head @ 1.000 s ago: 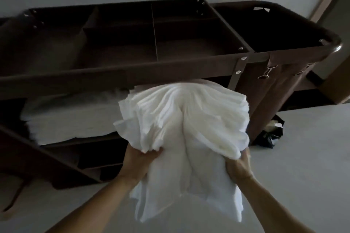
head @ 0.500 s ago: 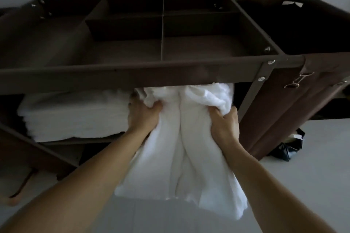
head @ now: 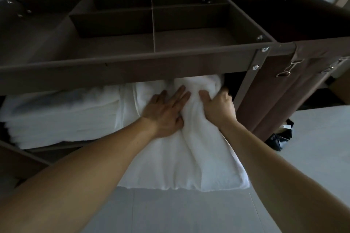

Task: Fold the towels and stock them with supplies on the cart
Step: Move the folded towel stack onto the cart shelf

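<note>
Left grip point(head: 164, 113): fingers straight, flat on the white towel point(head: 180, 166), pressing. Right grip point(head: 217, 108): fingers curled round a fold of that towel at its right side. The towel's far end sits on the cart point(head: 132, 70) shelf under the top tray point(head: 153, 24), at the shelf's right end; its near end hangs over the shelf's front edge. Stack of folded towels point(head: 62, 115) touches it on the left, same shelf. Brown linen bag point(head: 280, 91) at the cart's right end, black bag point(head: 280, 136) on the floor beside it.
</note>
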Motion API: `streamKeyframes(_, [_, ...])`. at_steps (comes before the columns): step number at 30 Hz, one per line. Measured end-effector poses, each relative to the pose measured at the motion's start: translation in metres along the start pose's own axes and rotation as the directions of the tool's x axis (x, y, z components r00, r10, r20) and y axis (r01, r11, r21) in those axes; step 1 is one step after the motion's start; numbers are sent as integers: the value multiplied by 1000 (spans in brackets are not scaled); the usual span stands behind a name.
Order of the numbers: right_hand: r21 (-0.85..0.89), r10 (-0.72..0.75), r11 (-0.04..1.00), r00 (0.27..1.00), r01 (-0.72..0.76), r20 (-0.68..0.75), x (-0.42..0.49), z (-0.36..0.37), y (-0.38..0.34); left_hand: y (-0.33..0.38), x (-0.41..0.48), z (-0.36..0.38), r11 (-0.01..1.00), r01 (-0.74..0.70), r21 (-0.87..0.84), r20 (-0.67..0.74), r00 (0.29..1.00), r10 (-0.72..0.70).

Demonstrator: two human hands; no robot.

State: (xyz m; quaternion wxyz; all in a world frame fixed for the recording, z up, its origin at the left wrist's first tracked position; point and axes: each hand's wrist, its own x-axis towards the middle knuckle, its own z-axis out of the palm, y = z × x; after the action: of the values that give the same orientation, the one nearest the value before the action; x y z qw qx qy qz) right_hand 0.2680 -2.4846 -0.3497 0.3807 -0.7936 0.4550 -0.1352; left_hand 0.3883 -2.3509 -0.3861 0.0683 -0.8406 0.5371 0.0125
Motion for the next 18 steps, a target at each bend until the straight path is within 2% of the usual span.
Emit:
streamKeyframes(3, [-110,-153,981,987,156,38,-28,-2,-3,4,8,0,999,50,-3,-7,999,-50])
streamKeyframes(5, [-96,-258,960,964,263,63,-51,-12,12,5,10,1,998,66,-18,-1,998,-66])
streamKeyframes(6, [-61,-259,963,964,263,62,-61,-19,26,4,10,2,998,63,-32,-6,998,-63])
streamKeyframes(9, [159,-56,986,998,55,4,-79,-38,84,2,11,2,995,64,-70,-28,997,-66])
streamKeyframes(11, [378,70,919,990,-113,126,-76,-38,124,3,11,0,996,54,-66,-62,996,-58])
streamKeyframes(14, [634,1,728,925,-261,380,-61,-19,169,3,9,-1,999,11,-43,-111,994,-16])
streamKeyframes(18, [720,-153,591,826,-364,543,-40,8,187,-1,9,-5,1000,-13,-16,-83,997,11])
